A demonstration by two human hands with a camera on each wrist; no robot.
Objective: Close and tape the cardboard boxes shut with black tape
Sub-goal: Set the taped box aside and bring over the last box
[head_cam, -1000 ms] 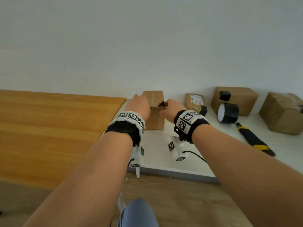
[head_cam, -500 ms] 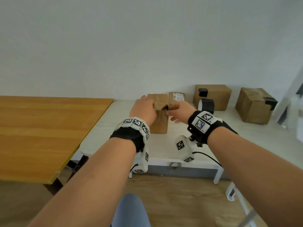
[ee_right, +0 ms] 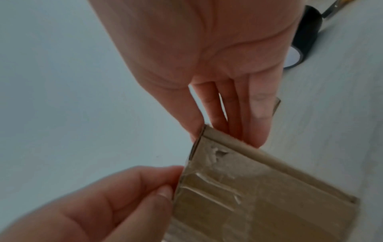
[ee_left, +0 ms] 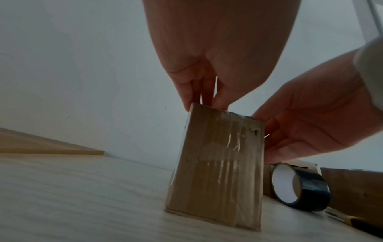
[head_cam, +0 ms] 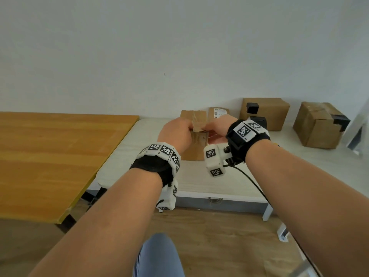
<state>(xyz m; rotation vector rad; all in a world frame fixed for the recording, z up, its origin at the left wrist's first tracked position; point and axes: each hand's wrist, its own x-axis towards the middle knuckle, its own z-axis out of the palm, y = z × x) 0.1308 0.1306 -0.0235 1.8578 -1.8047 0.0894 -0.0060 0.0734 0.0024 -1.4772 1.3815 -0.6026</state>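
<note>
The narrow cardboard box (ee_left: pixel 217 172) before me stands upright on the counter (ee_left: pixel 82 188), clear tape wrinkled on its face; the black tape roll (ee_left: pixel 304 186) stands on edge beside it; near the wall sit a labelled box (head_cam: pixel 220 113), a middle box (head_cam: pixel 271 114) and a far-right box (head_cam: pixel 317 128), these two bearing black tape.

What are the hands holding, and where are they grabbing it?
Both hold the small cardboard box standing on the table. The left hand pinches its top edge near one corner; the right hand pinches the other top corner.

Head view bright; wrist views dim, perhaps backlit.
</note>
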